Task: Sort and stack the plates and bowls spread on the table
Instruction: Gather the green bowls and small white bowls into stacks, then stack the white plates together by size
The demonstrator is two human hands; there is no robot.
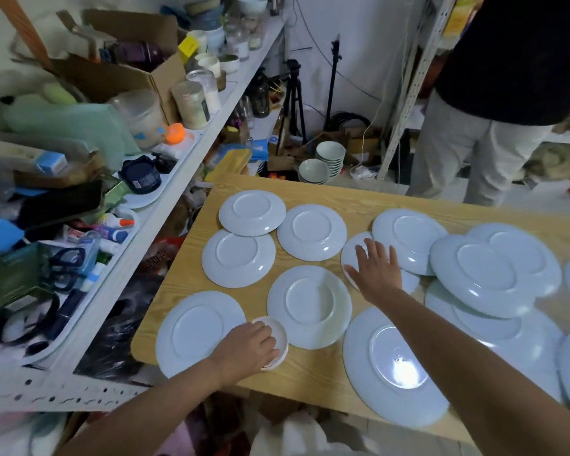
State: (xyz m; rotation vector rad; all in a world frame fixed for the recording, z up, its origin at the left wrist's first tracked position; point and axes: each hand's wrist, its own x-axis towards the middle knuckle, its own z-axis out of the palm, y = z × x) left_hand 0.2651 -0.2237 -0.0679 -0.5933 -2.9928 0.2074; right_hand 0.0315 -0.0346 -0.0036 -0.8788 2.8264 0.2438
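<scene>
From the head camera, you faced a desk (pixel 310 192) spread with upturned plates (pixel 310 232), several of them overlapping on the right. A cluttered shelf (pixel 145 238) crowded its left side. Bowls (pixel 330 153) sat stacked on the floor beyond, near a standing person (pixel 458 153). Your left hand (pixel 247 348) gripped a dish (pixel 277 325) with curled fingers. Your right hand (pixel 375 271) lay on a plate (pixel 359 240) with its fingers spread flat, and it hid much of that plate. The rightmost plates were cut off.

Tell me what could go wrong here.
The big plate sits at the table's near edge under the right forearm; a bump could tip it off. The small plate under the right hand seems tucked beneath a neighbouring plate; pulling may drag it. The left hand grips a small dish nearby.
</scene>
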